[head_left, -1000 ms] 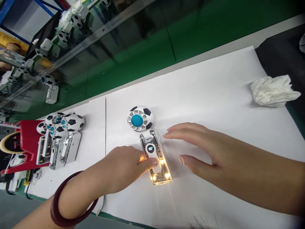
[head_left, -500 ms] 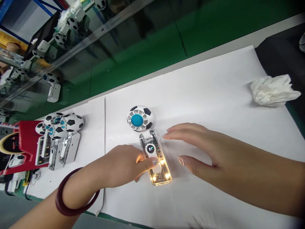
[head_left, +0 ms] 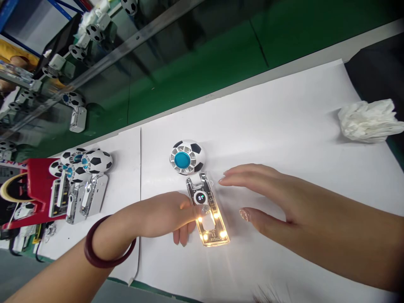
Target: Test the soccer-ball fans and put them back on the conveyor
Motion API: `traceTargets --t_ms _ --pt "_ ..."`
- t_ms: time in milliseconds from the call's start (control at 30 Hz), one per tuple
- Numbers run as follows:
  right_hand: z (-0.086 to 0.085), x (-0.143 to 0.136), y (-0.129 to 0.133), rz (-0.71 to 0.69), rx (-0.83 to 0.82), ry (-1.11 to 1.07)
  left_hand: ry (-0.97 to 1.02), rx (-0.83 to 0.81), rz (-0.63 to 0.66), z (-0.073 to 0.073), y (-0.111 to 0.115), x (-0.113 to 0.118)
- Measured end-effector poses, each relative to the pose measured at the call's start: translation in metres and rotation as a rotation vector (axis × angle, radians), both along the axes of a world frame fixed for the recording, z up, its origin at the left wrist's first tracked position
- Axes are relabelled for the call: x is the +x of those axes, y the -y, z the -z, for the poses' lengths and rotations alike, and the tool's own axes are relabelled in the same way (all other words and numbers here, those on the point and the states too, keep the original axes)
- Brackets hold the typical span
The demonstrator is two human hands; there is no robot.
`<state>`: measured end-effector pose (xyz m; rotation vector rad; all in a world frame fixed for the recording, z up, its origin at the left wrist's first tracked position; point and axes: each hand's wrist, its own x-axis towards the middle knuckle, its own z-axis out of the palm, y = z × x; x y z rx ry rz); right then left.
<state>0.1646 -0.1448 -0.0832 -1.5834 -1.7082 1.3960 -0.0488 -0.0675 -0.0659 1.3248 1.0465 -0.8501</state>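
A handheld fan (head_left: 202, 198) lies flat on white paper (head_left: 268, 126). Its head is a football-patterned ball with a blue hub; its clear handle glows with yellow lights and a small round display. My left hand (head_left: 164, 216), with a dark red bangle on the wrist, rests beside the handle, and one fingertip presses on the handle just below the display. My right hand (head_left: 271, 198) hovers flat, fingers spread, just right of the handle, holding nothing.
Several similar football fans (head_left: 83, 181) lie on paper at the left, next to a red box (head_left: 36, 185). A crumpled white tissue (head_left: 368, 120) sits at the right. A green strip (head_left: 202, 71) and a glass shelf with more fans (head_left: 75, 109) lie beyond.
My left fingers have uncurled and the fingertip has slid slightly up the handle toward the display. The display reading changed. The right hand has hardly moved.
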Motion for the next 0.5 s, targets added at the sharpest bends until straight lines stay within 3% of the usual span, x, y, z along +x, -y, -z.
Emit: traceTargets --t_ms 133,500 --pt "0.0004 0.0004 0.0002 -0.007 -0.008 0.013 0.055 -0.158 -0.071 0.0080 -0.0062 -0.0055" --pt "0.0010 0.0007 0.0003 -0.014 0.005 0.011 0.090 -0.177 -0.013 0.0109 -0.0078 -0.0098"
